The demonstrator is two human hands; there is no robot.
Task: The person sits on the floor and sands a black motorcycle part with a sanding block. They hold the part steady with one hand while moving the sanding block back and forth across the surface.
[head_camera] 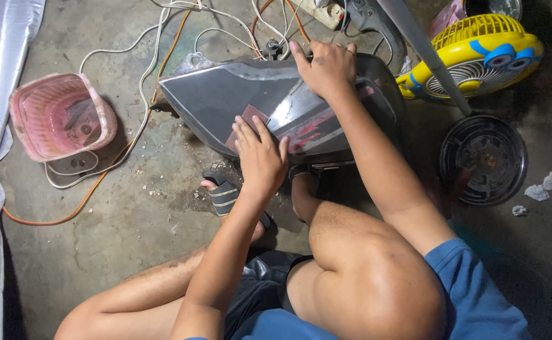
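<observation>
At frame centre, the left hand (260, 154) presses sandpaper (246, 123) flat-fingered against a motorcycle fuel tank (225, 94); the right hand (326, 66) grips its top, steadying it.

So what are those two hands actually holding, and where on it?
The left hand presses a reddish-brown sanding sheet flat against the dark metal tank. The right hand grips the tank's upper edge.
</observation>
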